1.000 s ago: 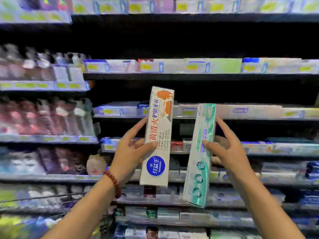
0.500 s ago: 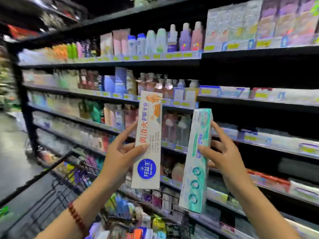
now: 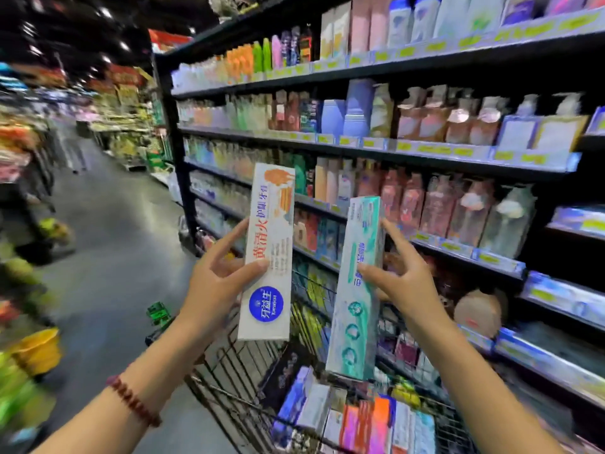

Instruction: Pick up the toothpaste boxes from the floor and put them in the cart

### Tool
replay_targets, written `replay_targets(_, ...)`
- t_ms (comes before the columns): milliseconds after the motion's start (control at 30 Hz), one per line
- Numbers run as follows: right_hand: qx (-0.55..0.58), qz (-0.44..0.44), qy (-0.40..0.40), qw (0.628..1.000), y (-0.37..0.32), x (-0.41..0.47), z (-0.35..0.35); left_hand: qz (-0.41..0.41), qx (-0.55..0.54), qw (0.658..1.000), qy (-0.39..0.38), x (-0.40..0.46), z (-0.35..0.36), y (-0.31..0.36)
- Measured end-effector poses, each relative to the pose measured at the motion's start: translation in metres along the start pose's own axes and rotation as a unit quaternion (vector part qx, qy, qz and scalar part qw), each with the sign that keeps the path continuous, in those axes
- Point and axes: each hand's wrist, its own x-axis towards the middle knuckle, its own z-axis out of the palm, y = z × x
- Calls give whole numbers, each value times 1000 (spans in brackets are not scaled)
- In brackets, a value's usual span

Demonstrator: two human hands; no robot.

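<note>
The left hand (image 3: 219,283) pinches a white toothpaste box (image 3: 269,253) upright; the right hand (image 3: 401,283) pinches a green toothpaste box (image 3: 355,290), both above the wire cart (image 3: 235,371). Best to lower each flat onto the boxes already inside, releasing only once settled.

Boxes (image 3: 360,417) in wire cart (image 3: 235,371)
</note>
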Motion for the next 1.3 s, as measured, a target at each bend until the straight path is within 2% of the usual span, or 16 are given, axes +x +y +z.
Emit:
replay_targets(167,-7,48,-29,998,32,28,20,-23,6,1000,20,30,-21,-31)
replay_targets(433,-57,96,-4,994,112,108,-4,-75,41,996,4,101,-2,-114)
replay_targets(700,-68,172,-9,983,216,150,-15,-196,47,980,-8,160,7,-222)
replay_targets(900,-131,287,13,949,303,127,-4,-305,48,950,-51,169,-5,-316)
replay_targets(1000,-173,331,17,927,339,105,7,-342,92,931,-91,172,-15,-366)
replay_targets(1200,-153,412,43,897,399,58,29,-427,139,881,-148,165,-27,-438)
replay_targets(1300,-165,456,48,873,419,35,37,-464,150,861,-144,154,-30,-464)
